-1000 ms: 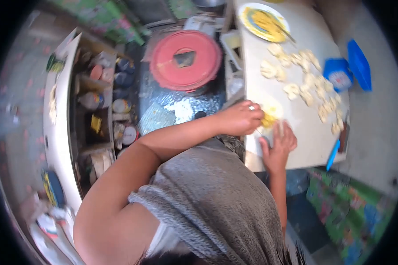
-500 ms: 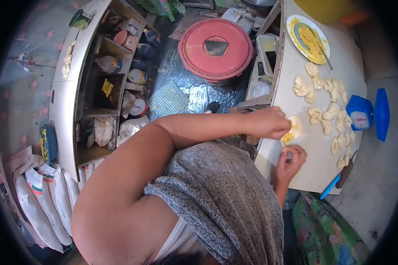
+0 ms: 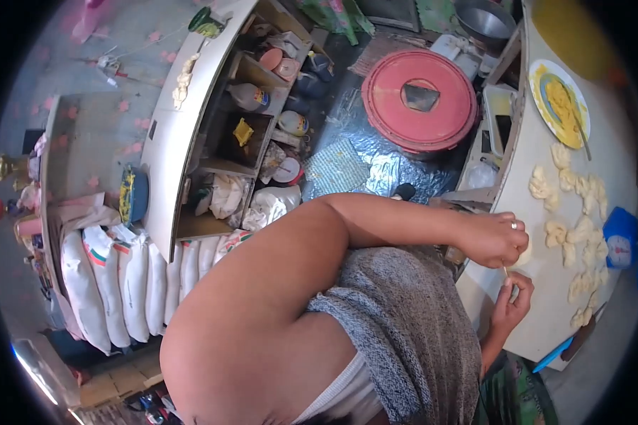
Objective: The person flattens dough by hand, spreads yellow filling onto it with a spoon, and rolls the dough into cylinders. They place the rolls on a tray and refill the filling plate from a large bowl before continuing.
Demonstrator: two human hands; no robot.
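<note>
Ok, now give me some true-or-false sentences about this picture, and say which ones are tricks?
1. The left hand wears a ring. True.
2. The round lid is green. False: it is red.
3. A utensil rests on the white plate. True.
4. In the picture, the blue scale is left of the dough pieces. False: it is to their right.
5. The right hand lies flat and spread out. False: it is curled, close to the left hand.
</note>
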